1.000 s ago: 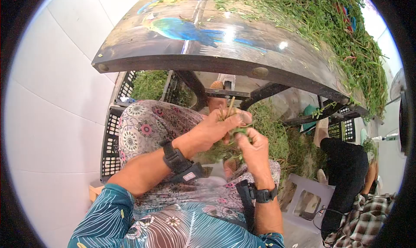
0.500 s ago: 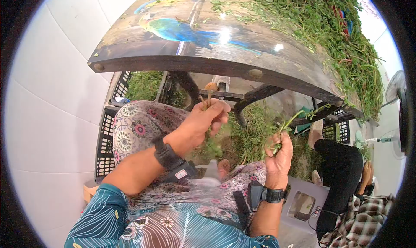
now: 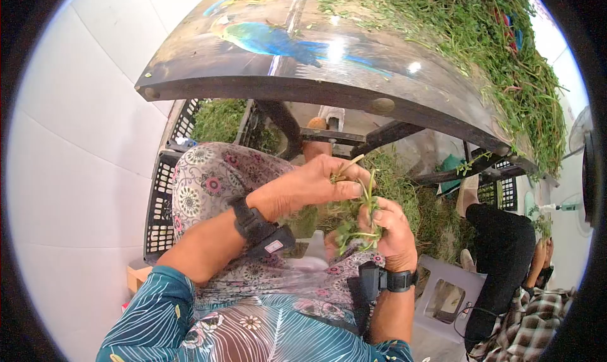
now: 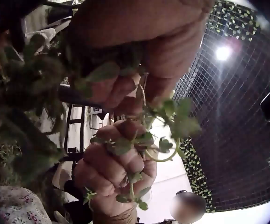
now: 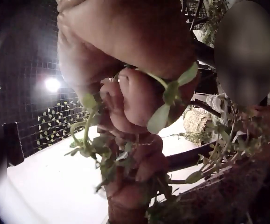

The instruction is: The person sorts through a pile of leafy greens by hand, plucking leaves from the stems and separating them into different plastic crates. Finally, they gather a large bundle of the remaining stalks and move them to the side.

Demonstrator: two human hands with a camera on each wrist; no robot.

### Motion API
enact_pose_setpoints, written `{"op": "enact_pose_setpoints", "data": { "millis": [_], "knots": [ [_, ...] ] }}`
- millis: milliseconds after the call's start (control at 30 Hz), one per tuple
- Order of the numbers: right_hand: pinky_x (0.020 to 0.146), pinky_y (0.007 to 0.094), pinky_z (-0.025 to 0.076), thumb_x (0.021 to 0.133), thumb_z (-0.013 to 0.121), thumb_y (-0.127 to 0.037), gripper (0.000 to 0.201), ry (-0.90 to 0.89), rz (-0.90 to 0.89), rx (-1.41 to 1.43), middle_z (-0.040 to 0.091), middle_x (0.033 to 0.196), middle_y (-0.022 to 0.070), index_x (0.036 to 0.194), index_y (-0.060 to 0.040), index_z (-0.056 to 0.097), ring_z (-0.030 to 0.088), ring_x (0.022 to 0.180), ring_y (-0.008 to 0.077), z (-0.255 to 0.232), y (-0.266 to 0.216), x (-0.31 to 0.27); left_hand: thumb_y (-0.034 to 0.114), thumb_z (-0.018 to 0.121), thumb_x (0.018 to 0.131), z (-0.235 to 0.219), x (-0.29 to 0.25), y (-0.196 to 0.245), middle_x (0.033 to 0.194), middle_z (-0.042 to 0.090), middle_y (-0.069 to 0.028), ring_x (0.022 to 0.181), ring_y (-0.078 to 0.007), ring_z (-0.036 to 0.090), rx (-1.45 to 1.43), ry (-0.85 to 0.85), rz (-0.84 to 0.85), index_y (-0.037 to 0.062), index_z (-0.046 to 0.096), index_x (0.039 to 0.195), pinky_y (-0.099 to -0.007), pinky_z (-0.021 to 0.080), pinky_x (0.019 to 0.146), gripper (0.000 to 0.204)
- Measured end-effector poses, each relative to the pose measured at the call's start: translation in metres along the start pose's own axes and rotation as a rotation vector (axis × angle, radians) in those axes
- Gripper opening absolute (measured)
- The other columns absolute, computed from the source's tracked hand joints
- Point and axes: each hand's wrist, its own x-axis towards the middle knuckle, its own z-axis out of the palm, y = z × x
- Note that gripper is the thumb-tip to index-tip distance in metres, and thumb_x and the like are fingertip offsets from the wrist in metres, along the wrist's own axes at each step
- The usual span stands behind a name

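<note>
Over the lap, my left hand [image 3: 303, 185] pinches a few pale green stems [image 3: 349, 165] between thumb and fingers. Close beside it on the right, my right hand [image 3: 395, 235] grips a leafy sprig [image 3: 354, 235] with small oval leaves hanging below. The fingertips of both hands nearly meet around the stems. From the left wrist view, curved stems and leaves [image 4: 174, 119] sit between the two hands, with the right hand's fingers curled. A small leafy tip [image 5: 160, 116] sticks out from under the right hand in the right wrist view.
A wooden table [image 3: 202, 65] with a painted parrot stands ahead, bearing a large heap of greens [image 3: 525, 90]. Black crates [image 3: 161, 204] stand at the left, and loose greens [image 3: 404, 185] cover the floor beneath. Another person's dark-trousered leg [image 3: 499, 248] and a pale plastic stool [image 3: 436, 299] are at the right.
My hands were together a second ago. The right hand then swung out to the right with a sprig, and has come back beside the left, now holding a leafy sprig.
</note>
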Motion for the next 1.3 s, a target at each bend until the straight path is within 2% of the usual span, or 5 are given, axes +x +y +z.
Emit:
{"op": "enact_pose_setpoints", "data": {
  "millis": [100, 567, 800, 1067, 1300],
  "knots": [
    [0.048, 0.0209, 0.036, 0.076, 0.056, -0.02, 0.024, -0.002, -0.008, -0.065, 0.054, 0.067, 0.0009, 0.087, 0.0009, 0.058, 0.046, 0.053, 0.0078, -0.005, -0.001, 0.002, 0.016, 0.062, 0.08, -0.007, 0.005, -0.006, 0.088, 0.061, 0.0017, 0.08, -0.0066, 0.052, 0.245, -0.062, 0.16, 0.0032, 0.061, 0.099, -0.0238, 0.044, 0.073, 0.023],
    [0.052, 0.0194, 0.039, 0.082, 0.052, -0.019, 0.019, 0.025, 0.049, -0.335, 0.056, 0.072, -0.0037, 0.09, -0.0048, 0.061, 0.049, 0.061, 0.0042, -0.004, 0.001, 0.005, 0.016, 0.063, 0.081, 0.003, 0.003, -0.004, 0.076, 0.059, 0.0016, 0.071, -0.0046, 0.05, 0.306, 0.156, 0.017, 0.0021, 0.06, 0.082, -0.0226, 0.043, 0.063, 0.015],
    [0.04, 0.0158, 0.028, 0.089, 0.054, -0.03, 0.021, 0.525, -0.065, -0.246, 0.053, 0.063, -0.004, 0.084, -0.0101, 0.058, 0.045, 0.051, 0.0027, -0.022, 0.001, 0.005, 0.011, 0.062, 0.081, -0.008, 0.008, -0.014, 0.071, 0.048, 0.0047, 0.066, -0.0038, 0.045, 0.155, 0.27, 0.105, 0.0037, 0.056, 0.076, -0.0214, 0.039, 0.061, 0.011],
    [0.041, 0.0174, 0.028, 0.087, 0.054, -0.04, 0.034, 0.153, -0.012, -0.327, 0.053, 0.063, -0.0008, 0.084, -0.0065, 0.057, 0.044, 0.049, 0.005, -0.004, 0.009, -0.007, 0.01, 0.062, 0.081, -0.002, 0.008, -0.014, 0.071, 0.048, 0.0048, 0.067, -0.0042, 0.045, 0.263, 0.306, 0.13, 0.0032, 0.057, 0.076, -0.0214, 0.039, 0.061, 0.009],
    [0.049, 0.0183, 0.036, 0.088, 0.052, -0.025, 0.019, 0.18, 0.051, -0.229, 0.055, 0.074, -0.0039, 0.089, -0.0073, 0.06, 0.048, 0.059, 0.0034, 0.019, 0.002, 0.002, 0.012, 0.062, 0.081, -0.001, 0.007, -0.015, 0.07, 0.052, 0.0051, 0.067, -0.0038, 0.046, 0.327, 0.281, 0.195, 0.0026, 0.057, 0.077, -0.0222, 0.04, 0.06, 0.012]
  ]
}}
